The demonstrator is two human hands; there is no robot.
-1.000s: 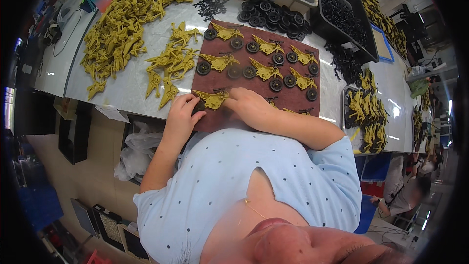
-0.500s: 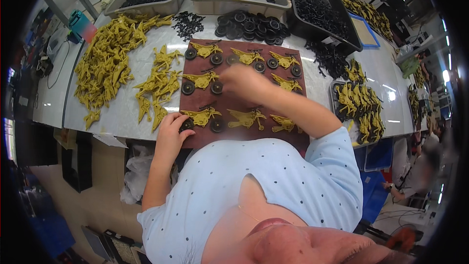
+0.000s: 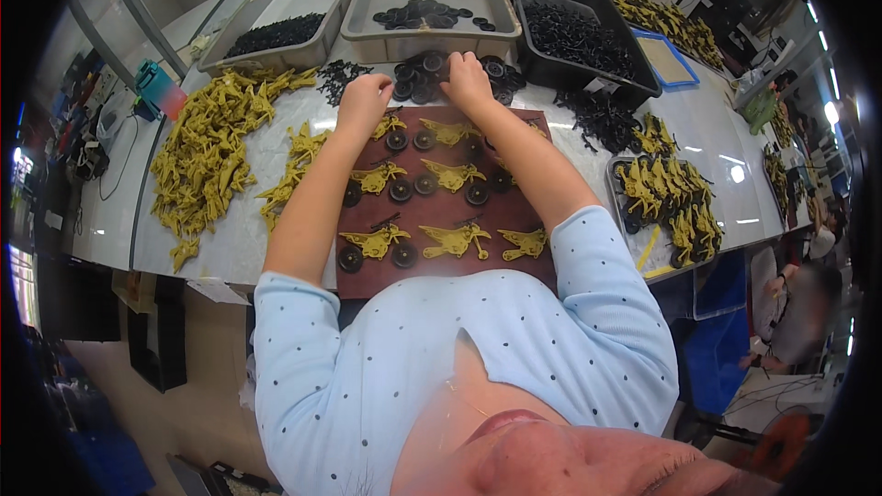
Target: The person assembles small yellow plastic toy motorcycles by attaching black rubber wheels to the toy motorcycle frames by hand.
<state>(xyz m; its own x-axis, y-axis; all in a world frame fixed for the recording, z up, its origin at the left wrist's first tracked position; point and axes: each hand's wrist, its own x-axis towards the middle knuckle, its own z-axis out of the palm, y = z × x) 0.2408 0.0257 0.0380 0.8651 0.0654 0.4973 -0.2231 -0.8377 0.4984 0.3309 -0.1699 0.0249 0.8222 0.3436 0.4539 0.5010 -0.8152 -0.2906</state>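
Observation:
Both my arms reach across the maroon mat (image 3: 418, 287) to a pile of black toy wheels (image 3: 430, 64) at its far edge. My left hand (image 3: 366, 99) is at the pile's left side, fingers drawn together; whatever they hold is hidden. My right hand (image 3: 468, 83) bends its fingers down among the wheels, and its fingertips cannot be made out. Rows of yellow toy motorbike bodies lie on the mat, most with black wheels beside them. A near-row body (image 3: 452, 241) has no wheels next to it, while its left neighbour (image 3: 375, 241) has two.
Left of the mat is a big heap of yellow bodies (image 3: 204, 149). Small black parts (image 3: 342, 79) lie behind it. Two grey trays and a black bin (image 3: 588, 78) line the back. A tray of yellow pieces (image 3: 671, 197) stands right. A co-worker (image 3: 799, 312) is far right.
My left hand has left the mat's near-left corner and moved forward to the wheel pile. My right hand has gone from above the mat's middle to the pile too.

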